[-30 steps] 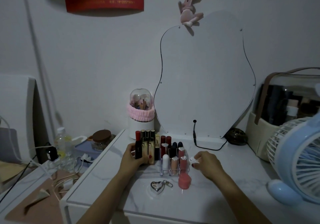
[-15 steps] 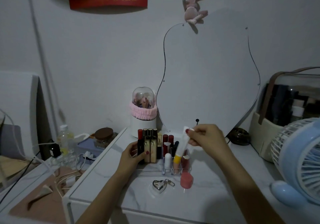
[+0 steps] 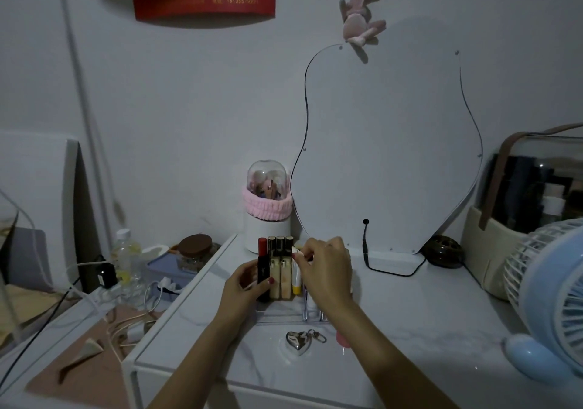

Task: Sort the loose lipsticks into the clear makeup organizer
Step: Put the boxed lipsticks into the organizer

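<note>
The clear makeup organizer (image 3: 277, 315) stands on the white marble tabletop (image 3: 410, 329), with several lipsticks upright in it. My left hand (image 3: 244, 288) grips the organizer's left side at a black lipstick with a red cap (image 3: 262, 266). Three gold lipsticks (image 3: 280, 269) stand to its right. My right hand (image 3: 326, 269) pinches the white top of a white tube with a yellow cap (image 3: 296, 277), which stands low among the lipsticks. My right hand hides the organizer's right compartments.
A heart-shaped keyring (image 3: 298, 342) lies in front of the organizer, a pink object (image 3: 340, 339) beside it. Behind stand a domed jar with a pink band (image 3: 268, 206) and a curvy mirror (image 3: 388, 143) with a black cable (image 3: 372, 260). A blue fan (image 3: 549, 298) is at right.
My right hand picked the white tube up from the table, raised it, then brought it down left into the organizer. My left hand stayed on the organizer.
</note>
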